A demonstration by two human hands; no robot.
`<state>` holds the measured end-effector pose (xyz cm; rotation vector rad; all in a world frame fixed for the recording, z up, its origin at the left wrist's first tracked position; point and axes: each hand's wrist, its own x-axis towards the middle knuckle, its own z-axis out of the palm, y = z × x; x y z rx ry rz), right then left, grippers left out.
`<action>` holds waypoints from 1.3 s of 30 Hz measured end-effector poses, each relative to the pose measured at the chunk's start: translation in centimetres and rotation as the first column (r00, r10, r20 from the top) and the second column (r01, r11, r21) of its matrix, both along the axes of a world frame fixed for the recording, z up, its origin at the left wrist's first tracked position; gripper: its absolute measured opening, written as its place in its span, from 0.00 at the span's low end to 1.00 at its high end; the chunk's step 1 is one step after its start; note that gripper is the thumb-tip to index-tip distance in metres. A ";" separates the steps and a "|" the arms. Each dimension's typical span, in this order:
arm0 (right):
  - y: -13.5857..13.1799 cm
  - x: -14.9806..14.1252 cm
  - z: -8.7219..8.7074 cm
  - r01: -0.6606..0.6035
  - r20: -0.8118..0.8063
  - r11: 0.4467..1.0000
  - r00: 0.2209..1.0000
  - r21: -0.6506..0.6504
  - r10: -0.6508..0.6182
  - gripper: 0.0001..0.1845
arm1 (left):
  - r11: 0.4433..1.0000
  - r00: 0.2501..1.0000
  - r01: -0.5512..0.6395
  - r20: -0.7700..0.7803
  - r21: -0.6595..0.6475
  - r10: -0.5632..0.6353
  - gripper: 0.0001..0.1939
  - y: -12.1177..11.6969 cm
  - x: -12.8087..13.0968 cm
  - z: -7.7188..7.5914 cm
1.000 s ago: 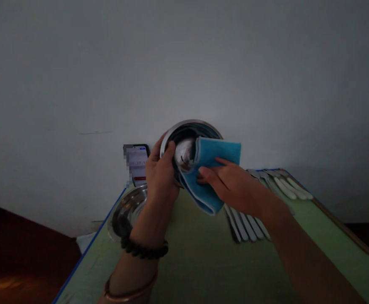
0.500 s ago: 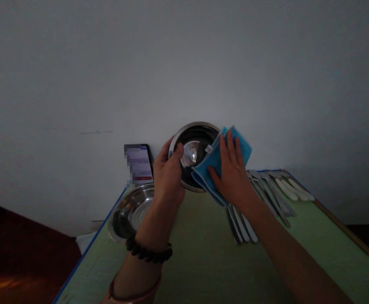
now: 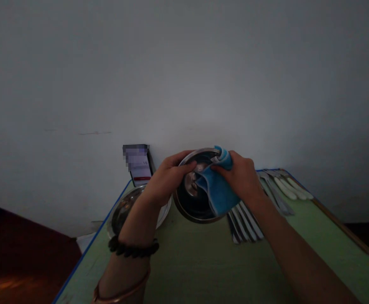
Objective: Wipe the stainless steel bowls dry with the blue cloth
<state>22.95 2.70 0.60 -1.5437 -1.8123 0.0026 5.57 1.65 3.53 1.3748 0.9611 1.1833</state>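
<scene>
One stainless-steel bowl [image 3: 189, 207], tilted, held up above the green surface [image 3: 190, 261]. Left hand [image 3: 168, 179] curled round its left rim, thumb inside. Right hand [image 3: 243, 175] pinching a blue cloth [image 3: 224, 192] folded over the right rim. Step looks like wiping; next move calls for a steady left grip while the cloth works round. Vs half a second ago: bowl lower, right fingers gripping instead of spread flat on cloth.

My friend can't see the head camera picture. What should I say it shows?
A person's left hand holds a tilted metal bowl while the right hand grips a blue cloth against its rim. On the green table are a second bowl at left and cutlery at right, with a phone behind.
</scene>
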 end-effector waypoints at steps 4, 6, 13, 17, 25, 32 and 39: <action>-0.3 -0.7 -0.4 -0.046 0.116 0.998 0.992 -0.040 0.050 0.18 | 0.996 0.981 0.075 -0.182 0.044 -0.065 0.12 0.0 -0.7 -0.2; -0.2 -0.8 -0.6 -0.075 0.101 0.996 0.992 -0.055 0.081 0.19 | 0.995 0.970 0.074 -0.239 0.073 -0.054 0.12 0.0 -0.8 -0.2; 0.8 0.6 -0.2 0.088 -0.172 0.995 0.981 -0.037 -0.093 0.21 | 0.978 0.999 -0.028 0.047 0.208 0.019 0.24 -0.6 0.2 0.5; 0.9 0.4 -0.4 0.051 -0.239 0.996 0.969 -0.067 -0.066 0.19 | 0.970 0.994 -0.089 0.079 0.226 0.073 0.20 -0.3 0.0 0.2; -0.1 0.3 0.4 -0.035 0.014 0.999 0.999 -0.012 0.035 0.15 | 0.977 0.954 0.192 -0.251 0.091 -0.164 0.17 -0.5 -1.1 0.2; -0.9 -0.3 1.1 -0.078 0.141 0.996 0.987 -0.031 0.082 0.18 | 0.972 0.871 0.236 -0.445 0.010 -0.207 0.21 -1.3 -1.0 1.2; 0.6 1.2 0.7 0.071 -0.278 0.997 0.959 0.017 -0.063 0.23 | 0.950 0.990 0.078 -0.134 0.304 -0.038 0.26 -1.3 0.6 0.9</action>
